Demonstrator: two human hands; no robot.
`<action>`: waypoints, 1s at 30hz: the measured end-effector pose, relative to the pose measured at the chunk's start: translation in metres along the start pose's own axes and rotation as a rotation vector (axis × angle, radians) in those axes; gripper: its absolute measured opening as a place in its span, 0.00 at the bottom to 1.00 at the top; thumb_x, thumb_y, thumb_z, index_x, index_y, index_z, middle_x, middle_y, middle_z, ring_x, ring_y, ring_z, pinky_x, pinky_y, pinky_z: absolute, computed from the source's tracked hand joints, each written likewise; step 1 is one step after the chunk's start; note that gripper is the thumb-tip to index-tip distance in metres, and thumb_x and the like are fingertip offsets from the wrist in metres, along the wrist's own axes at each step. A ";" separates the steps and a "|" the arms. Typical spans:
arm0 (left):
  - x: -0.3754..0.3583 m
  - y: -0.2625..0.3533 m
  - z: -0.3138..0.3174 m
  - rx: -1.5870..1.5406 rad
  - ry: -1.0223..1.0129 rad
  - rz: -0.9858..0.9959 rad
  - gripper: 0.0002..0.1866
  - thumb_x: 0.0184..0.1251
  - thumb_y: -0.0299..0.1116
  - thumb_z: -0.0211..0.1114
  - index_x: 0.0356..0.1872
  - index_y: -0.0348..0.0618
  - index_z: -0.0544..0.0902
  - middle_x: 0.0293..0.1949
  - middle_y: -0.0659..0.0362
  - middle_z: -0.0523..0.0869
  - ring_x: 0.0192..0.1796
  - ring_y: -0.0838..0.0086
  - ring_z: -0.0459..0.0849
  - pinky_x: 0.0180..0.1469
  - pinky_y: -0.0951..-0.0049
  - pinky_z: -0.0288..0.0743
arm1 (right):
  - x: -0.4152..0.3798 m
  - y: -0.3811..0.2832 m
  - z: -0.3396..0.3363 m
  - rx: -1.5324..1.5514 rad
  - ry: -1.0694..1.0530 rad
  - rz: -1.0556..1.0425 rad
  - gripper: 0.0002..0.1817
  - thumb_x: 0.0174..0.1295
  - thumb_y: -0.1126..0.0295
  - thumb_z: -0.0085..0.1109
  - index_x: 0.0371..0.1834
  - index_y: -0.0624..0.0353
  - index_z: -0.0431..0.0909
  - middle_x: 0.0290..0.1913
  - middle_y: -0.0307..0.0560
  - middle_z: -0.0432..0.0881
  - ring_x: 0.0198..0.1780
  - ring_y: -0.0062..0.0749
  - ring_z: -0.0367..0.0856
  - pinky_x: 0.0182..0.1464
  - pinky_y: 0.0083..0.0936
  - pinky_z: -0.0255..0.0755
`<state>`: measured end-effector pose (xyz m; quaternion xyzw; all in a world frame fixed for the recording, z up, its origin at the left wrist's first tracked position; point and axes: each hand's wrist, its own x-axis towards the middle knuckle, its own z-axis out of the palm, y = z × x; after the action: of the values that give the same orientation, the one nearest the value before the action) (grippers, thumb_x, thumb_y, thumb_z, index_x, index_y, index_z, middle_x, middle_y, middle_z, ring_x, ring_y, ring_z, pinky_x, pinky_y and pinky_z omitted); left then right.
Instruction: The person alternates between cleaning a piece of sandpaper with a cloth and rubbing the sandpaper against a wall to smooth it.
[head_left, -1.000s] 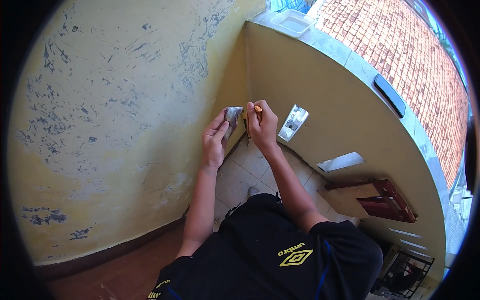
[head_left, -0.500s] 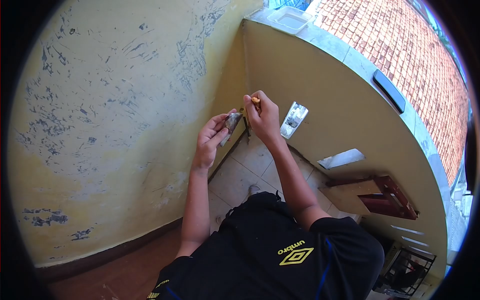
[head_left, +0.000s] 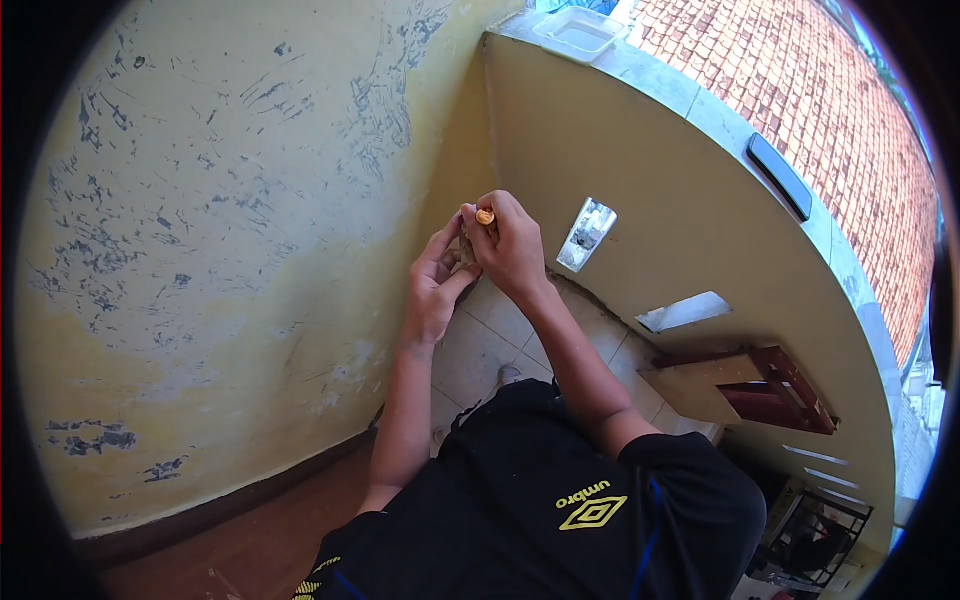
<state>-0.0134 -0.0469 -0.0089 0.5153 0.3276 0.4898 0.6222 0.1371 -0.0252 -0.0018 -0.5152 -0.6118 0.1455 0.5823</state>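
My right hand [head_left: 514,250] is closed around a wooden-handled scraper [head_left: 485,216]; the orange-brown handle end pokes out above the fist and its blade is hidden. Pressed up beside it, my left hand [head_left: 435,295] pinches a flat grey plate [head_left: 466,251], smeared and mostly covered by the fingers. Both hands meet in front of my chest, close to the wall corner. To their left rises a yellow wall [head_left: 250,230] with grey, scuffed patches.
A low wall [head_left: 640,190] curves along the right, with slot openings. On its tiled ledge [head_left: 690,105] are a plastic tub [head_left: 578,36] and a phone [head_left: 780,177]. A brown wooden piece [head_left: 740,388] stands near the lower right. Tiled floor [head_left: 480,345] lies below.
My hands have come together: the left moved right and the right moved slightly left and down. The grey plate, plainly visible before, is now largely covered by fingers.
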 end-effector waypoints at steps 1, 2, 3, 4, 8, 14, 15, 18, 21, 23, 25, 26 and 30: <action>-0.002 0.004 0.003 0.067 -0.024 0.002 0.37 0.78 0.13 0.61 0.86 0.36 0.65 0.78 0.52 0.77 0.75 0.69 0.80 0.74 0.65 0.79 | 0.000 0.001 0.001 -0.011 0.018 -0.004 0.13 0.76 0.63 0.69 0.41 0.59 0.77 0.36 0.52 0.83 0.32 0.50 0.85 0.35 0.40 0.79; -0.002 0.004 0.002 0.067 -0.023 0.002 0.37 0.78 0.13 0.61 0.86 0.36 0.65 0.78 0.52 0.77 0.75 0.69 0.80 0.74 0.65 0.79 | 0.001 0.001 0.003 -0.021 0.035 -0.010 0.13 0.76 0.63 0.69 0.41 0.59 0.77 0.37 0.52 0.83 0.32 0.51 0.86 0.35 0.41 0.79; 0.000 0.003 0.001 0.109 -0.030 0.017 0.37 0.76 0.13 0.62 0.86 0.36 0.66 0.77 0.52 0.78 0.73 0.70 0.81 0.75 0.67 0.78 | 0.000 0.002 0.005 -0.019 0.033 -0.010 0.13 0.76 0.63 0.69 0.41 0.59 0.77 0.37 0.52 0.83 0.32 0.51 0.86 0.35 0.41 0.79; 0.001 0.002 -0.001 0.151 -0.035 0.031 0.38 0.75 0.12 0.64 0.85 0.37 0.67 0.76 0.52 0.79 0.71 0.72 0.82 0.75 0.68 0.78 | -0.001 0.003 0.007 -0.015 0.043 -0.018 0.12 0.76 0.63 0.69 0.41 0.58 0.77 0.38 0.51 0.83 0.32 0.50 0.86 0.35 0.41 0.79; 0.004 0.009 -0.003 0.158 -0.029 0.068 0.40 0.74 0.12 0.65 0.86 0.38 0.66 0.78 0.52 0.75 0.74 0.72 0.80 0.75 0.68 0.77 | -0.005 0.001 0.003 -0.047 -0.090 -0.120 0.12 0.76 0.64 0.69 0.42 0.58 0.78 0.38 0.49 0.83 0.32 0.49 0.86 0.34 0.41 0.79; 0.001 0.013 -0.004 -0.071 -0.157 0.056 0.43 0.67 0.16 0.62 0.86 0.33 0.63 0.81 0.49 0.73 0.84 0.64 0.70 0.87 0.59 0.61 | 0.006 0.016 -0.011 -0.004 -0.080 -0.130 0.12 0.76 0.63 0.69 0.43 0.58 0.77 0.37 0.49 0.82 0.31 0.47 0.85 0.33 0.41 0.78; 0.002 0.011 -0.003 -0.163 -0.152 0.027 0.42 0.67 0.19 0.61 0.86 0.30 0.63 0.80 0.48 0.73 0.83 0.63 0.70 0.87 0.58 0.60 | 0.008 0.016 -0.012 -0.026 -0.059 -0.084 0.12 0.77 0.63 0.69 0.43 0.59 0.77 0.37 0.50 0.81 0.31 0.48 0.85 0.33 0.41 0.78; 0.000 0.007 -0.001 -0.352 -0.118 -0.057 0.39 0.72 0.27 0.58 0.85 0.27 0.63 0.79 0.47 0.74 0.82 0.62 0.71 0.86 0.57 0.61 | 0.007 0.012 -0.010 -0.064 -0.027 -0.040 0.13 0.77 0.62 0.68 0.44 0.59 0.77 0.38 0.51 0.82 0.32 0.49 0.86 0.34 0.42 0.79; 0.000 0.001 0.000 -0.446 -0.063 -0.122 0.34 0.81 0.36 0.56 0.83 0.28 0.66 0.79 0.47 0.75 0.81 0.63 0.73 0.85 0.57 0.63 | 0.003 0.013 -0.010 -0.059 -0.022 -0.029 0.14 0.78 0.60 0.67 0.44 0.60 0.77 0.41 0.52 0.82 0.34 0.50 0.86 0.35 0.43 0.79; 0.000 -0.004 0.000 -0.443 -0.032 -0.139 0.32 0.85 0.39 0.56 0.81 0.29 0.68 0.78 0.47 0.76 0.80 0.63 0.74 0.85 0.57 0.63 | -0.002 0.013 -0.007 -0.040 -0.032 -0.022 0.14 0.79 0.60 0.66 0.44 0.59 0.77 0.42 0.52 0.82 0.35 0.51 0.87 0.36 0.43 0.80; 0.001 -0.007 0.006 -0.446 0.005 -0.123 0.26 0.92 0.43 0.53 0.75 0.31 0.74 0.74 0.49 0.80 0.77 0.64 0.77 0.81 0.58 0.68 | -0.008 0.012 -0.005 -0.024 -0.037 -0.013 0.13 0.79 0.60 0.65 0.44 0.59 0.78 0.43 0.52 0.82 0.35 0.52 0.87 0.36 0.44 0.80; 0.003 -0.011 0.009 -0.446 -0.002 -0.129 0.26 0.92 0.43 0.53 0.75 0.31 0.74 0.74 0.49 0.80 0.77 0.64 0.77 0.81 0.58 0.68 | -0.011 0.011 -0.005 -0.058 -0.060 -0.005 0.12 0.79 0.61 0.65 0.44 0.58 0.78 0.42 0.52 0.82 0.35 0.52 0.87 0.36 0.44 0.80; 0.010 -0.032 0.010 -0.503 0.180 -0.132 0.21 0.93 0.42 0.52 0.71 0.36 0.78 0.69 0.52 0.84 0.73 0.68 0.81 0.78 0.61 0.73 | -0.020 0.012 -0.001 -0.188 -0.086 -0.047 0.10 0.76 0.62 0.67 0.44 0.57 0.79 0.41 0.49 0.80 0.35 0.52 0.86 0.36 0.44 0.81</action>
<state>0.0071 -0.0401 -0.0364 0.2765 0.2825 0.5579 0.7297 0.1395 -0.0366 -0.0223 -0.5463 -0.6591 0.0955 0.5079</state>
